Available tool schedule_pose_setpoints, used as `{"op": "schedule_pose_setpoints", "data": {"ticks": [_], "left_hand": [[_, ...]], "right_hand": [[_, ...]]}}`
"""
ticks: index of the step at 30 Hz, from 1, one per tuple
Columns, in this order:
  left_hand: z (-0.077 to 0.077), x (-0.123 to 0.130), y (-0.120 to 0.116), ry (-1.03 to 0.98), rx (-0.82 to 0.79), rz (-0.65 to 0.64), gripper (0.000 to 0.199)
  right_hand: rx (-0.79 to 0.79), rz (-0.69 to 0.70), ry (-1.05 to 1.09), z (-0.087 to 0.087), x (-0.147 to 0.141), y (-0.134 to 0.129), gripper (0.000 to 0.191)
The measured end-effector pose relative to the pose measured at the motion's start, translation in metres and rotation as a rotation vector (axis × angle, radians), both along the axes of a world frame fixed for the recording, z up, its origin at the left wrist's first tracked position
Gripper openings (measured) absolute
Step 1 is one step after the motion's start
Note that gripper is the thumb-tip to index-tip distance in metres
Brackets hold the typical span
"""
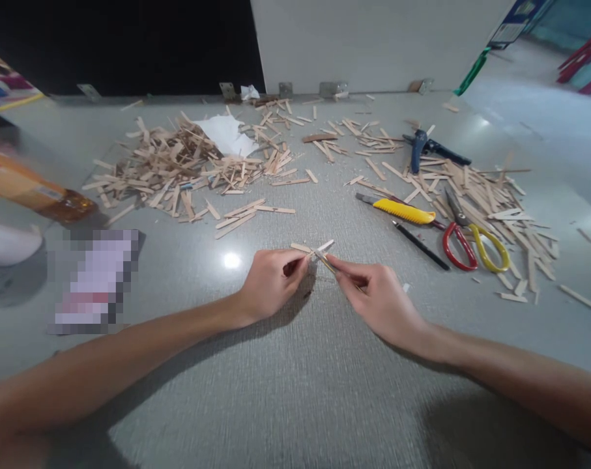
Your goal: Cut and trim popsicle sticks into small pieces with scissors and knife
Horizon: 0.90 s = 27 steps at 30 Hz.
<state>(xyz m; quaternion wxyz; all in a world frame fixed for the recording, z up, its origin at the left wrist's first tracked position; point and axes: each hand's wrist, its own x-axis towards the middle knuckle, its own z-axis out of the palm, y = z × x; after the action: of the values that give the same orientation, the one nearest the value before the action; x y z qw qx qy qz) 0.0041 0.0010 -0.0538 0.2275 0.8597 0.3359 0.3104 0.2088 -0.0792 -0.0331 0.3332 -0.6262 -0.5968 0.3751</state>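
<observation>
Near the middle of the grey table, several thin wooden sticks (301,248) cross each other between the fingertips of both hands. My left hand (274,281) pinches them from the left, thumb and forefinger together. From the right, my right hand (376,296) is closed on the sticks, its fingertips close to the crossing point. The exact way the sticks join is too small to tell. Beyond my right hand lie a yellow cutter (405,211), a black pencil (421,245) and scissors (459,218) with one red and one yellow handle.
A heap of wooden pieces (163,163) with white paper (230,135) lies at the back left. More sticks (490,195) and a dark blue tool (416,151) are at the right. A bottle (31,182) and a blurred-out flat object (97,280) stand out on the left.
</observation>
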Motion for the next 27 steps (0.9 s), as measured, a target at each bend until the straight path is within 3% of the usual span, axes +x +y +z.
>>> {"op": "schedule_pose_setpoints", "data": {"ticks": [9, 13, 19, 24, 27], "left_hand": [[0.0004, -0.0007, -0.0001, -0.016, 0.009, 0.020, 0.039], [0.0007, -0.0005, -0.0007, -0.007, -0.003, 0.028, 0.044], [0.0023, -0.0014, -0.0014, -0.016, -0.050, 0.034, 0.045], [0.0013, -0.0016, -0.0001, -0.028, -0.080, 0.023, 0.043], [0.0007, -0.0012, 0.0001, -0.033, -0.072, 0.033, 0.040]], "right_hand": [[-0.235, -0.029, 0.305, 0.0051, -0.0041, 0.0023, 0.058], [-0.217, 0.009, 0.313, 0.0026, -0.0037, 0.0027, 0.057], [-0.078, 0.024, 0.128, -0.0006, -0.0030, 0.0002, 0.056], [-0.142, 0.071, 0.194, 0.0004, -0.0018, 0.0008, 0.059], [-0.103, 0.074, 0.163, 0.0004, -0.0009, 0.0005, 0.058]]}}
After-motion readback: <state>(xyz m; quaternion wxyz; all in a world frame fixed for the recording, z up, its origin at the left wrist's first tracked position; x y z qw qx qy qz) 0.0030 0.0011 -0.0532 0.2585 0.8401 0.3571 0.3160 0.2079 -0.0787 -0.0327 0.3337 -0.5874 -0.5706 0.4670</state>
